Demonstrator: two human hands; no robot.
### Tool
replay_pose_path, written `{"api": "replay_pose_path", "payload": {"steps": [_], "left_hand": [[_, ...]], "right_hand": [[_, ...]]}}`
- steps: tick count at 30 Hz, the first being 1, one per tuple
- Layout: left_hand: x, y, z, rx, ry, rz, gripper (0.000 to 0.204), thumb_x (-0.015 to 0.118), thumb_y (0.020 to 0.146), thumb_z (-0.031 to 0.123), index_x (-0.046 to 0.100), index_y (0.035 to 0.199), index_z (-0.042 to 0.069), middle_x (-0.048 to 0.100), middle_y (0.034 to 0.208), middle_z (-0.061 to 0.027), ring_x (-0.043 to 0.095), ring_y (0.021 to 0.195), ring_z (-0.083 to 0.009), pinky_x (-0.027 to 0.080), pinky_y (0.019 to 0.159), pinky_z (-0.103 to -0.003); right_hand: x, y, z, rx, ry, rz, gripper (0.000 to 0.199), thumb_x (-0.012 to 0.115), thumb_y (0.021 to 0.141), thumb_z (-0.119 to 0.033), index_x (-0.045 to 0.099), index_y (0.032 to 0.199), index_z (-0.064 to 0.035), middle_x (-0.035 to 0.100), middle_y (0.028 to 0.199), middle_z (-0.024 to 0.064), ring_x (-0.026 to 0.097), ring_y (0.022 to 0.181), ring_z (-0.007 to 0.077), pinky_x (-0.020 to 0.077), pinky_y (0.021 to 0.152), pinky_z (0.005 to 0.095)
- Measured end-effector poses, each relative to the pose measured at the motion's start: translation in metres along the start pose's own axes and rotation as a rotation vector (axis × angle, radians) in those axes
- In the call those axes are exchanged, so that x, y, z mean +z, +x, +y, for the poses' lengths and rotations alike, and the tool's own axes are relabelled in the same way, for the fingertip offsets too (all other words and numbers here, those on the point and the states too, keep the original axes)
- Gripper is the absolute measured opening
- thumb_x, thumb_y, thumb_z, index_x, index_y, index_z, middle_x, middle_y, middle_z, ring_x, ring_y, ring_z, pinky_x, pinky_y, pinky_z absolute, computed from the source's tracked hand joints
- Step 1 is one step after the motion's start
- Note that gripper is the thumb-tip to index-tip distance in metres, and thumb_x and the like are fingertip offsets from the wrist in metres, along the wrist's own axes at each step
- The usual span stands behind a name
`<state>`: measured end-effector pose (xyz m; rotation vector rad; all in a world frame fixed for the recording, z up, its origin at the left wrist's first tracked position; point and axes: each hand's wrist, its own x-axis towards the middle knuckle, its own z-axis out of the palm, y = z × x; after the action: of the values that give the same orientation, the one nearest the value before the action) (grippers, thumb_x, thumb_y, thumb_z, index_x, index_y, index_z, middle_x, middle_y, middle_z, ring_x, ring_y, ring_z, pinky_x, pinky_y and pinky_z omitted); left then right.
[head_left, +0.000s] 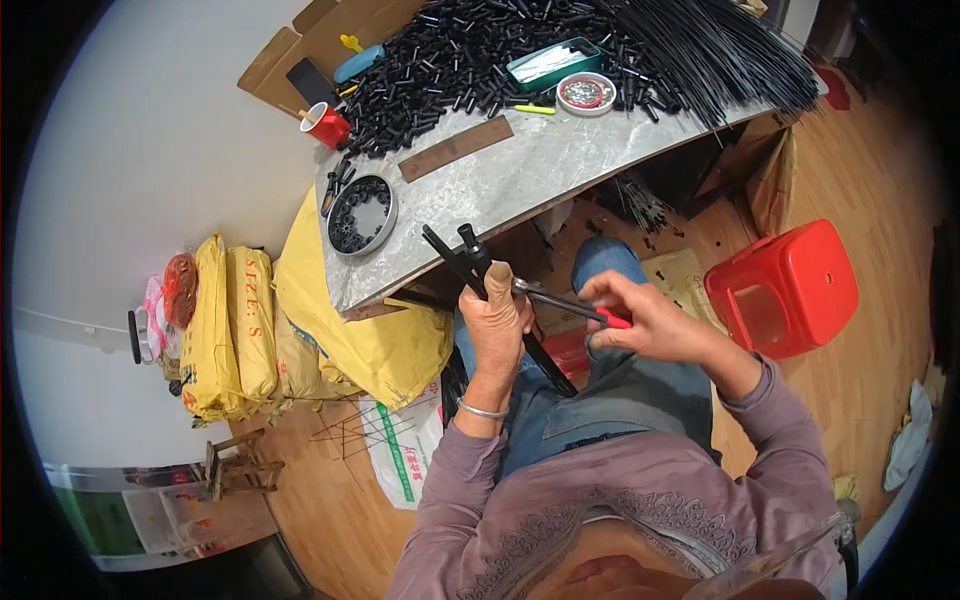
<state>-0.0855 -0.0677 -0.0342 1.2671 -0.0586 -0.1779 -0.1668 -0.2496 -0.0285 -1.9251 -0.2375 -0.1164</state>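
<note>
My left hand (495, 320) is wrapped around a bundle of black rods (545, 362), thumb up along the top. One of them ends in a wider, knob-like black tip (470, 240); the lower ends reach down to my lap. In my right hand (645, 318), the fingers pinch the red handle of a slim metal tool (558, 299), perhaps a wrench. The tool's head meets the rods beside my left thumb; exactly how it sits there is hidden.
On the grey table (450, 205) lie a heap of short black tubes (440, 60), long thin black rods (720, 50), a flat brown bar (455, 148), a round tin (362, 214) of black parts and a red cup (325, 125). A red stool (785, 288) stands right; yellow sacks (250, 320) stand left.
</note>
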Motion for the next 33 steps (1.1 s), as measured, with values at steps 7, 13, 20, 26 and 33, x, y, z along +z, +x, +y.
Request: {"api": "replay_pose_path", "payload": {"steps": [7, 13, 20, 26, 33], "left_hand": [[-0.007, 0.001, 0.001, -0.021, -0.066, -0.167, 0.048, 0.057, 0.088, 0.053, 0.049, 0.082, 0.006, 0.038, 0.053, 0.0012, 0.038, 0.039, -0.0083, 0.031, 0.036, -0.023], [-0.010, 0.005, 0.010, -0.028, -0.094, -0.214, 0.042, 0.056, 0.093, 0.042, 0.057, 0.093, 0.000, 0.045, 0.057, -0.0017, 0.045, 0.044, -0.0102, 0.036, 0.041, -0.025], [-0.012, 0.001, 0.003, 0.041, -0.017, -0.251, 0.065, 0.047, 0.083, 0.068, 0.053, 0.091, 0.004, 0.038, 0.053, 0.0020, 0.038, 0.041, -0.0075, 0.032, 0.038, -0.022], [-0.002, -0.006, 0.007, 0.035, -0.016, -0.189, 0.071, 0.043, 0.080, 0.074, 0.052, 0.088, 0.004, 0.036, 0.052, 0.0020, 0.036, 0.040, -0.0076, 0.030, 0.037, -0.022], [-0.007, -0.003, 0.004, 0.042, -0.060, -0.205, 0.066, 0.046, 0.085, 0.068, 0.051, 0.091, 0.002, 0.039, 0.053, 0.0006, 0.037, 0.040, -0.0080, 0.031, 0.037, -0.022]], "right_hand": [[-0.006, -0.011, 0.010, 0.611, 1.302, -0.674, 0.019, 0.061, 0.086, -0.013, 0.048, 0.094, -0.0035, 0.053, 0.060, 0.0060, 0.053, 0.043, 0.0146, 0.0440, 0.041, 0.0251], [-0.026, 0.011, 0.001, 0.104, 0.009, -0.479, 0.031, 0.060, 0.087, -0.017, 0.051, 0.112, -0.0007, 0.059, 0.083, 0.0100, 0.057, 0.055, 0.0160, 0.0458, 0.050, 0.0278], [-0.025, -0.010, -0.003, 0.656, 0.909, -0.593, 0.024, 0.059, 0.090, -0.018, 0.053, 0.098, 0.0037, 0.061, 0.069, 0.0116, 0.060, 0.051, 0.0168, 0.0505, 0.047, 0.0281], [-0.055, 0.014, -0.035, 0.406, -0.241, -0.710, 0.026, 0.061, 0.080, -0.012, 0.050, 0.100, -0.0003, 0.062, 0.081, 0.0154, 0.063, 0.071, 0.0214, 0.0485, 0.060, 0.0350], [-0.037, -0.011, -0.012, 0.652, 0.633, -0.549, 0.016, 0.051, 0.093, -0.012, 0.055, 0.097, 0.0022, 0.063, 0.076, 0.0109, 0.061, 0.057, 0.0136, 0.0475, 0.049, 0.0249]]}}
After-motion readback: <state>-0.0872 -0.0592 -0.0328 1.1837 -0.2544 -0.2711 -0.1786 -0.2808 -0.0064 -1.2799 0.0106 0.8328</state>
